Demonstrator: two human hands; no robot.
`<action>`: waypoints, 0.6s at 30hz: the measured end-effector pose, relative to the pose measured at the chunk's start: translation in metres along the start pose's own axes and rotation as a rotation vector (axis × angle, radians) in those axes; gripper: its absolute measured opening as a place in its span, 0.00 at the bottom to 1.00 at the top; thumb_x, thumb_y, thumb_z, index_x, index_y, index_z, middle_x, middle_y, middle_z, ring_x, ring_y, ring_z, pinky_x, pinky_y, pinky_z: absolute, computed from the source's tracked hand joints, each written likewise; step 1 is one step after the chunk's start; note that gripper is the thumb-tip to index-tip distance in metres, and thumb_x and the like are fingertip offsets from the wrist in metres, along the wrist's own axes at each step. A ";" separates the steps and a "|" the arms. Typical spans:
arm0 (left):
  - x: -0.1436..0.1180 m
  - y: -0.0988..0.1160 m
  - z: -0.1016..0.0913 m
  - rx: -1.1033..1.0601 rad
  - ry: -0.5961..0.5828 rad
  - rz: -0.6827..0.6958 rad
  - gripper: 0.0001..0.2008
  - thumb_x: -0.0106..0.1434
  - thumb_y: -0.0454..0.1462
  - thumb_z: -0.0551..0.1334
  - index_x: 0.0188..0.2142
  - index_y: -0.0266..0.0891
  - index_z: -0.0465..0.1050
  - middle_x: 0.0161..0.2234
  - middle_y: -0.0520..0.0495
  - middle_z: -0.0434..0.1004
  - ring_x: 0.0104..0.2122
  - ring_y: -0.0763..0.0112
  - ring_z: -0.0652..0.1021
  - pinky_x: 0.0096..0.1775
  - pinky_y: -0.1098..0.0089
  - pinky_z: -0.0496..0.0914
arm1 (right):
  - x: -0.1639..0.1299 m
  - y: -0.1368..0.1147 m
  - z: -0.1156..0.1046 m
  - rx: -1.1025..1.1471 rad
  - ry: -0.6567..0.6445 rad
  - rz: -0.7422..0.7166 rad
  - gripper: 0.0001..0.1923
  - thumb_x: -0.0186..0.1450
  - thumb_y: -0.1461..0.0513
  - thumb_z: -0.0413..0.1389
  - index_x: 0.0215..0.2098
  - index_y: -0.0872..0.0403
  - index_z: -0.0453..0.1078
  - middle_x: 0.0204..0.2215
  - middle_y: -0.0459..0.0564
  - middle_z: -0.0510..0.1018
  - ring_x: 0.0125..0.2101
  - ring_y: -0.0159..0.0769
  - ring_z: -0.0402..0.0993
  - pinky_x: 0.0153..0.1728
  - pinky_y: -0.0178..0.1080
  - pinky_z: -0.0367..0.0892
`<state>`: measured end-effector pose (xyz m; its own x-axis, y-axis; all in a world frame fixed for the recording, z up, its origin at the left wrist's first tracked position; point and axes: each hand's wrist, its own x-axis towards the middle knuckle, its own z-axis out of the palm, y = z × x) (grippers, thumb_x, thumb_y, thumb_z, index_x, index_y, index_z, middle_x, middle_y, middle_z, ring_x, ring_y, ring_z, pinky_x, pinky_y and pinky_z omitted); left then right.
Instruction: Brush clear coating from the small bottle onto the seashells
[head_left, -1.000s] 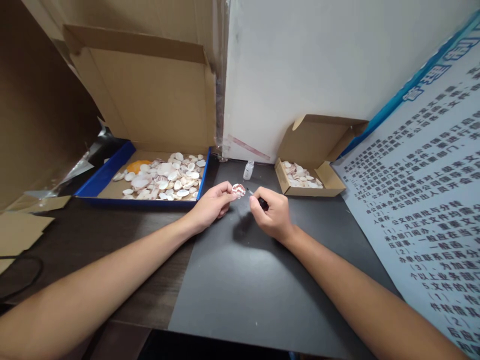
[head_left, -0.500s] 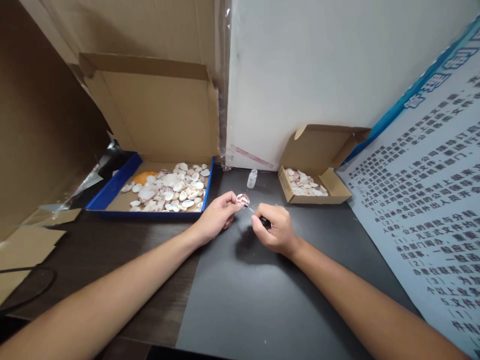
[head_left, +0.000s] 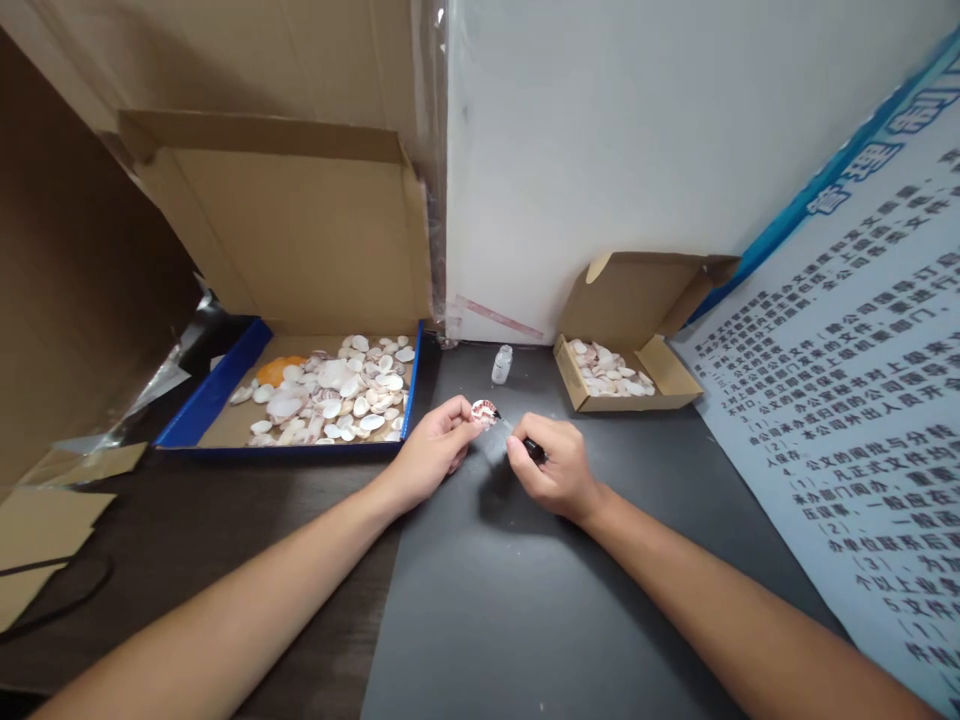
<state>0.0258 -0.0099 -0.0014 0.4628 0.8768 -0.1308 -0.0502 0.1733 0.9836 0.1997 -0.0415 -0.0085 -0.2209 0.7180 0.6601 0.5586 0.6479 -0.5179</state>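
Note:
Between the thumb and fingers of my left hand (head_left: 437,443) is a seashell (head_left: 484,411), white with reddish-brown bands. My right hand (head_left: 555,463) is closed round a small brush (head_left: 533,449) with a black handle and a clear stem. Its dark tip meets the shell's right edge, or lies very near it. Just behind the shell a small glass bottle (head_left: 502,365) stands upright, with no cap on it. Both hands are above the dark grey mat (head_left: 480,610).
At the left lies an open blue-edged cardboard box (head_left: 217,400) with many shells and an orange piece. A smaller open carton (head_left: 637,402) of shells stands at the back right. A white panel (head_left: 570,150) rises behind, and a printed sheet (head_left: 847,380) leans at the right.
The brush tip has shifted from the shell's lower part to its right edge. The shell has turned slightly in my left hand. The whole view has moved a little.

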 end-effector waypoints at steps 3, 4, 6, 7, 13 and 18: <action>0.001 -0.001 0.000 0.035 -0.012 0.002 0.14 0.61 0.43 0.61 0.28 0.41 0.56 0.17 0.62 0.54 0.15 0.81 0.54 0.19 0.76 0.48 | 0.000 0.000 0.000 0.007 -0.009 0.015 0.12 0.63 0.65 0.50 0.21 0.52 0.59 0.16 0.40 0.62 0.17 0.28 0.57 0.22 0.33 0.55; 0.001 -0.002 0.000 0.045 -0.015 0.006 0.14 0.61 0.44 0.61 0.28 0.41 0.56 0.18 0.61 0.55 0.15 0.82 0.54 0.19 0.76 0.47 | 0.000 0.000 0.000 0.009 -0.011 0.013 0.12 0.63 0.65 0.50 0.21 0.52 0.59 0.16 0.40 0.62 0.17 0.28 0.57 0.22 0.34 0.55; 0.002 -0.003 -0.001 0.057 -0.021 0.015 0.14 0.62 0.44 0.60 0.28 0.41 0.56 0.18 0.61 0.56 0.15 0.82 0.55 0.19 0.76 0.47 | 0.000 -0.002 0.000 0.016 -0.014 -0.008 0.13 0.63 0.65 0.50 0.21 0.51 0.58 0.16 0.40 0.62 0.17 0.28 0.56 0.21 0.34 0.54; 0.002 -0.003 -0.001 0.060 -0.024 0.019 0.14 0.62 0.44 0.60 0.29 0.41 0.57 0.18 0.61 0.56 0.15 0.81 0.55 0.19 0.76 0.47 | 0.000 -0.004 0.001 0.021 -0.019 -0.029 0.12 0.63 0.65 0.50 0.21 0.51 0.58 0.16 0.40 0.62 0.17 0.28 0.56 0.22 0.34 0.54; 0.000 -0.003 -0.002 0.048 -0.031 0.026 0.12 0.62 0.42 0.59 0.29 0.41 0.56 0.16 0.62 0.54 0.15 0.81 0.54 0.18 0.76 0.47 | -0.001 -0.007 0.003 0.054 -0.005 -0.015 0.13 0.64 0.66 0.50 0.22 0.52 0.58 0.17 0.40 0.61 0.17 0.28 0.57 0.22 0.34 0.54; -0.002 0.000 0.000 0.054 -0.012 0.011 0.13 0.61 0.43 0.60 0.28 0.41 0.56 0.16 0.62 0.54 0.15 0.80 0.54 0.19 0.75 0.47 | -0.001 -0.002 0.002 0.072 0.059 0.078 0.14 0.65 0.65 0.50 0.22 0.52 0.57 0.17 0.40 0.59 0.17 0.28 0.56 0.22 0.34 0.53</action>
<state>0.0252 -0.0117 -0.0008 0.4732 0.8729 -0.1188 -0.0076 0.1389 0.9903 0.1972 -0.0432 -0.0090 -0.1303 0.7518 0.6464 0.5130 0.6090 -0.6050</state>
